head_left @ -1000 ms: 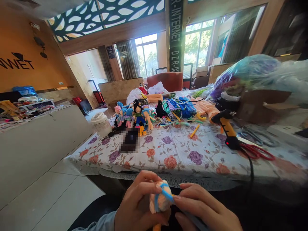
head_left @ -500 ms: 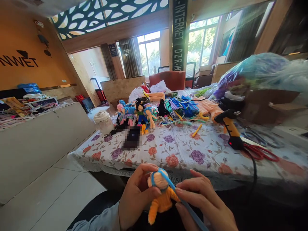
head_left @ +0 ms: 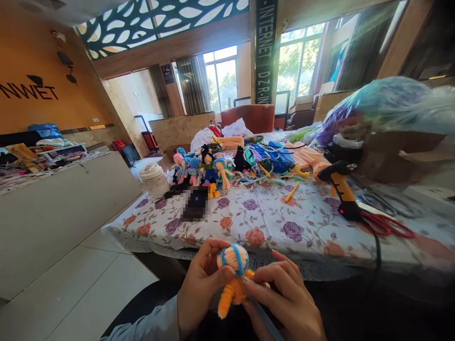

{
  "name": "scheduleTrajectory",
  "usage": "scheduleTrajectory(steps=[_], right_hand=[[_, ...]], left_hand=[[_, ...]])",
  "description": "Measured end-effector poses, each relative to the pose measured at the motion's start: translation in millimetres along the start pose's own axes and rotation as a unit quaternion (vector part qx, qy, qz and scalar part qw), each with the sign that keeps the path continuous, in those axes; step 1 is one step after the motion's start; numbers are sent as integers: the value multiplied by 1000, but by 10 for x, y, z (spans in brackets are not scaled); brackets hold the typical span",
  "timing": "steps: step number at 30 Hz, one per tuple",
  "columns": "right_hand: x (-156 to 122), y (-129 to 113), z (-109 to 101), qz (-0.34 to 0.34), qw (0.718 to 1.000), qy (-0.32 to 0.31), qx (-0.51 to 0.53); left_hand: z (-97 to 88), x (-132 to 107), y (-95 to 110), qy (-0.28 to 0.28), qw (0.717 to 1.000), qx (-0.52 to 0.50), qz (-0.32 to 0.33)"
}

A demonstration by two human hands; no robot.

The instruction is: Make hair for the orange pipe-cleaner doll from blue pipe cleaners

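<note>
Close in front of me, before the table's near edge, my left hand pinches the head of a small fuzzy doll. Its round head is pale peach with blue strips across it; the body and arms are orange. My right hand presses a blue pipe cleaner against the doll just below the head, thumb and fingers closed on it. The strip's free end trails down past my right palm. Part of the doll's right side is hidden behind my right fingers.
A flowered cloth covers the table. Finished dolls, blue pipe cleaners and a white cup stand toward the back. A yellow glue gun and red-handled scissors lie at right; a dark pixelated object lies left.
My right hand has moved left and in toward the doll's neck. The blue pipe cleaner, held out slanting before, now lies down across the head. The left hand keeps its hold.
</note>
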State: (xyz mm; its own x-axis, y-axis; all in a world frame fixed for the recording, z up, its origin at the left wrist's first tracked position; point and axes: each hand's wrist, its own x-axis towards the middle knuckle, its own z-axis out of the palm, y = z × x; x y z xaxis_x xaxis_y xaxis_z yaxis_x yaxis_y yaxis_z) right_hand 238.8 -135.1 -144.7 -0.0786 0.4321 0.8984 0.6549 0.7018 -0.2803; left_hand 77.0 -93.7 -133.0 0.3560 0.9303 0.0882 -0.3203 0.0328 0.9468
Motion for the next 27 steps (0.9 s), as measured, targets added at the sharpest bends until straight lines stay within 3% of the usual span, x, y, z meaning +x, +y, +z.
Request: scheduleTrajectory(steps=[11,18,27], right_hand=[[-8,-28,21,10,1000,-11,12],[-123,19,75,15,998,-62,4],[-157,119,64,-36,993,-112,25]], left_hand=[[-7,-9,10,-4,1000,9,0],[-17,24,-6,46,998,40,-16],[-31,80,-19,85,994,63,3]])
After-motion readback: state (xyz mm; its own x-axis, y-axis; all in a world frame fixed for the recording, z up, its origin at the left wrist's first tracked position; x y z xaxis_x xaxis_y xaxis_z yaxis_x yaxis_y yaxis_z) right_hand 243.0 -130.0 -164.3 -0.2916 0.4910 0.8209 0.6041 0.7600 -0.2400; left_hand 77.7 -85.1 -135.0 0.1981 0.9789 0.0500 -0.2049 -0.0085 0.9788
